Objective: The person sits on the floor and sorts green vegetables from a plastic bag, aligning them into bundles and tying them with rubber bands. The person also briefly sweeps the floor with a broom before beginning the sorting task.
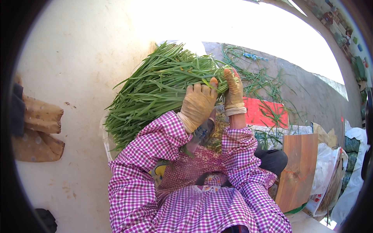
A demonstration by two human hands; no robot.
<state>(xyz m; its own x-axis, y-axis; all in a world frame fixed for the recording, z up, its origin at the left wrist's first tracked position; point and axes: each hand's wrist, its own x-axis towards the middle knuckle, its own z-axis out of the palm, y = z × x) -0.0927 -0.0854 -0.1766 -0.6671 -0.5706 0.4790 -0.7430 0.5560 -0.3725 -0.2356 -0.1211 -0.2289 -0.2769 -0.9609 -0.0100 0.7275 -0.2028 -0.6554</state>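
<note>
A large heap of long green leafy stalks, like garlic chives (157, 84), lies before me against a pale wall, its cut ends towards the right. My left hand (199, 102), in a stained tan glove, rests on the heap near the stem ends, fingers curled over them. My right hand (234, 90), gloved alike, stands upright at the stem ends, its thumb side against them. Both hands hold the same bunch of stems between them. Orange covers show on some fingertips. Part of a clear plastic sheet shows under the heap's left edge.
Loose green leaves (262, 84) lie scattered on the grey floor and over a red sheet (253, 112). A wooden board (300, 171) leans at the right, beside white plastic bags (323, 169) and a broom-like bundle. Brown cloth (43, 116) hangs at the left wall.
</note>
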